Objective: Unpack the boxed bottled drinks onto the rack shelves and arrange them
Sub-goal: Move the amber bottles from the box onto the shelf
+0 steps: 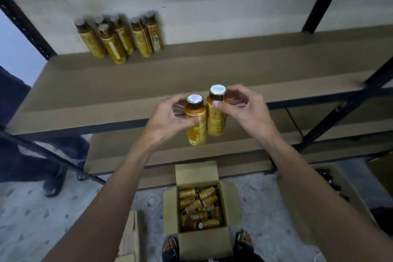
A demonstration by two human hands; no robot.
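Observation:
I hold two amber bottles with dark caps and silver tops upright in the air, side by side, just in front of the brown shelf board (131,83). My left hand (170,119) grips the left bottle (196,125) below its neck. My right hand (244,108) pinches the right bottle (215,118) at its shoulder. Several matching bottles (119,38) stand in a cluster at the back left of the shelf. On the floor between my feet sits an open cardboard box (202,238) with several bottles lying inside.
Black metal rack posts (325,0) frame the shelf, with a lower shelf board (244,149) beneath. A second open box (331,189) sits on the floor at right. Flattened cardboard (130,238) lies at left. Another person's dark-trousered leg and shoe (54,185) stand at far left.

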